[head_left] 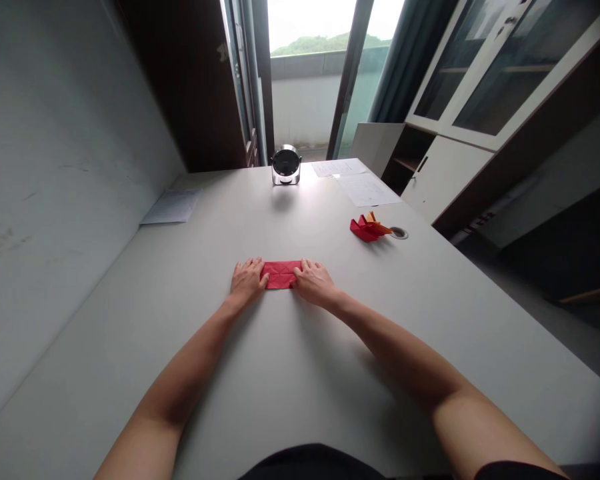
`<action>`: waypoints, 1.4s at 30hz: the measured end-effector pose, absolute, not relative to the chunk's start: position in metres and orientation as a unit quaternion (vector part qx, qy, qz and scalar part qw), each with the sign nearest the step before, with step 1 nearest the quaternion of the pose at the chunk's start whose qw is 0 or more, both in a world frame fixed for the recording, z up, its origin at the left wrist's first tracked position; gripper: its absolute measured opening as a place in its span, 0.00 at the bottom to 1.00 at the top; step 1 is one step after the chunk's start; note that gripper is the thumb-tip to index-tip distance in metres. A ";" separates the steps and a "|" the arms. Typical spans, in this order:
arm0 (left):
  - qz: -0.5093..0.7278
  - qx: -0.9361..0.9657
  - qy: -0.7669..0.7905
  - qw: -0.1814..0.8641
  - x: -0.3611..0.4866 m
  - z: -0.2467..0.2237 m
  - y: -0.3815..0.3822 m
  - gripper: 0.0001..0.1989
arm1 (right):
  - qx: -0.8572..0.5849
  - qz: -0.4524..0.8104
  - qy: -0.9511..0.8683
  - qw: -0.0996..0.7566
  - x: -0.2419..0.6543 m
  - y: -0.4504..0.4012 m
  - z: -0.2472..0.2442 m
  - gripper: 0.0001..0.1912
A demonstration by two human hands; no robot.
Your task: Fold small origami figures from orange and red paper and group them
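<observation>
A red folded sheet of paper lies flat on the white table, with crease lines across it. At its left end my left hand rests with fingers stretched out flat and the thumb on the paper's edge. My right hand is at the opposite end, its fingers bent and thumb closed on that edge. Both palms face down, and the hands cover the two ends of the sheet.
Folded red and orange paper boats stand to the right, beside a round cable hole. A small round fan-like device stands at the back. Printed sheets lie back right, and more papers lie by the left wall.
</observation>
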State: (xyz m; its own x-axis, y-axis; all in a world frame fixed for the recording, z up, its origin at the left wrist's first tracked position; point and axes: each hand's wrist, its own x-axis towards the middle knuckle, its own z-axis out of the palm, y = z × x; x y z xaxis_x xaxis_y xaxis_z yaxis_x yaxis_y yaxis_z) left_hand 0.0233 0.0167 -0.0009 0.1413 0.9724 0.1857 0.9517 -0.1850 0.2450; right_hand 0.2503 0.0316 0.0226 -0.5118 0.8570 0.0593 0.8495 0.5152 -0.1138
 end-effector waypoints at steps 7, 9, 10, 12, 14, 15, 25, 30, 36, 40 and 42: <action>0.154 0.737 0.658 0.025 0.016 -0.006 0.019 0.24 | -0.513 0.007 -0.858 0.029 0.257 0.034 0.024 0.19; 0.154 0.732 0.663 0.023 0.014 -0.007 0.020 0.25 | -0.523 0.011 -0.851 0.035 0.258 0.035 0.023 0.18; 0.153 0.730 0.665 0.023 0.014 -0.008 0.020 0.25 | -0.530 0.013 -0.847 0.044 0.259 0.036 0.023 0.18; 0.146 0.730 0.667 0.028 0.013 -0.009 0.021 0.26 | -0.543 0.011 -0.836 0.080 0.258 0.037 0.023 0.16; 0.139 0.730 0.668 0.034 0.013 -0.010 0.021 0.27 | -0.541 0.001 -0.830 0.131 0.256 0.037 0.023 0.16; 0.137 0.732 0.667 0.036 0.013 -0.010 0.021 0.28 | -0.528 -0.004 -0.835 0.154 0.254 0.036 0.023 0.17; 0.067 0.778 0.620 0.079 0.000 -0.016 0.029 0.37 | -0.336 0.083 -0.931 0.116 0.243 0.034 -0.002 0.29; 0.029 0.745 0.664 0.064 -0.008 -0.016 0.035 0.40 | -0.340 0.096 -0.931 0.096 0.246 0.036 -0.004 0.34; 0.043 0.700 0.711 0.050 -0.017 -0.017 0.037 0.39 | -0.329 0.095 -0.932 0.119 0.251 0.041 -0.006 0.33; 0.096 0.733 0.673 0.038 -0.016 -0.015 0.034 0.32 | -0.326 0.099 -0.931 0.134 0.252 0.043 -0.007 0.30; 0.127 0.750 0.648 0.039 -0.014 -0.013 0.033 0.28 | -0.324 0.099 -0.930 0.141 0.251 0.043 -0.008 0.29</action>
